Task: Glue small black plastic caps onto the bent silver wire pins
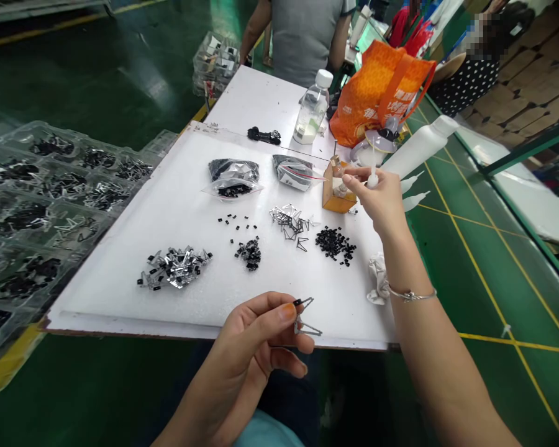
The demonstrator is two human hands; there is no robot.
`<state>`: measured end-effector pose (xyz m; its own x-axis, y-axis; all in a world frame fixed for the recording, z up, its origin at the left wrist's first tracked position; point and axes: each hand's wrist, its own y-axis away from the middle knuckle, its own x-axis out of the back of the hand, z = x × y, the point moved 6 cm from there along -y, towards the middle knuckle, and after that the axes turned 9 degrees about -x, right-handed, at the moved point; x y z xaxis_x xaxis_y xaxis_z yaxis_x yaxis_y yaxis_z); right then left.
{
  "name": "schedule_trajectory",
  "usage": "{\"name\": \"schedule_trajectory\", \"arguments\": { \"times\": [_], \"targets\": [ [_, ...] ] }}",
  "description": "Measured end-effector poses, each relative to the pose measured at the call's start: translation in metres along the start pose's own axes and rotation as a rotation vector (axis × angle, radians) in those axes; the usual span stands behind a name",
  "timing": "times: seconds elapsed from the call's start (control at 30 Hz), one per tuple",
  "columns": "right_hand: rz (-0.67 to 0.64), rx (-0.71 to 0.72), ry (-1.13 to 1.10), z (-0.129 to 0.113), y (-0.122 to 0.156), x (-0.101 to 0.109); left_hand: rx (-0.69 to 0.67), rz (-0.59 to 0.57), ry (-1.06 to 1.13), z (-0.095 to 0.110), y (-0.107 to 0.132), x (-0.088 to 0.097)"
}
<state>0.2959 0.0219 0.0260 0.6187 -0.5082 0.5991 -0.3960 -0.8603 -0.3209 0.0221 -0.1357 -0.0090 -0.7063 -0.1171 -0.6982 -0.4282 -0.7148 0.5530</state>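
My left hand point(265, 335) is closed in a pinch at the near table edge. Between its thumb and fingers is a thin bent metal clip point(310, 330) with a small black piece point(299, 302) at its upper end. My right hand point(377, 192) reaches to the back right, fingers closed at a small clear bottle point(337, 169) with a thin metal tip. That bottle stands in a yellow-orange block point(339, 202); the fingers partly hide it. Nearer me lie a pile of bent metal frames point(289, 220) and a pile of small black pieces point(335, 244).
Clips with black pieces point(177, 267) lie heaped on the white table point(116, 279), near another small black pile point(249, 253). Behind are zip bags point(234, 177), a plastic bottle point(311, 112), an orange bag point(377, 93) and a white squeeze bottle point(419, 149). Compartment trays point(65, 180) stand left; people are beyond.
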Motion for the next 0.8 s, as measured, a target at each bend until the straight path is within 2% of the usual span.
{"name": "schedule_trajectory", "arguments": {
  "times": [0.23,0.47,0.53,0.6,0.63,0.67,0.7,0.77,0.8],
  "targets": [
    [0.116,0.041,0.105,-0.008,0.007,0.006,-0.01,-0.035,0.034,0.001,-0.001,0.003],
    [0.134,0.055,0.113,-0.009,0.01,0.006,-0.04,-0.066,0.019,0.001,-0.001,0.004],
    [0.239,0.06,0.033,-0.018,0.019,0.016,-0.063,-0.072,-0.005,0.001,-0.002,0.005],
    [0.413,0.063,-0.095,-0.031,0.04,0.033,-0.097,-0.068,-0.044,0.002,-0.004,0.007],
    [0.457,0.05,-0.171,-0.038,0.053,0.039,-0.118,-0.059,-0.068,0.003,-0.004,0.009],
    [0.454,0.028,-0.247,-0.046,0.068,0.044,-0.142,-0.049,-0.096,0.004,-0.005,0.01],
    [0.377,-0.043,-0.442,-0.049,0.083,0.044,-0.165,-0.037,-0.125,0.005,-0.006,0.012],
    [0.102,-0.209,-0.742,-0.059,0.113,0.032,-0.207,-0.002,-0.184,0.008,-0.007,0.015],
    [0.042,-0.255,-0.81,-0.064,0.128,0.03,-0.222,0.014,-0.21,0.009,-0.008,0.015]
  ]
}}
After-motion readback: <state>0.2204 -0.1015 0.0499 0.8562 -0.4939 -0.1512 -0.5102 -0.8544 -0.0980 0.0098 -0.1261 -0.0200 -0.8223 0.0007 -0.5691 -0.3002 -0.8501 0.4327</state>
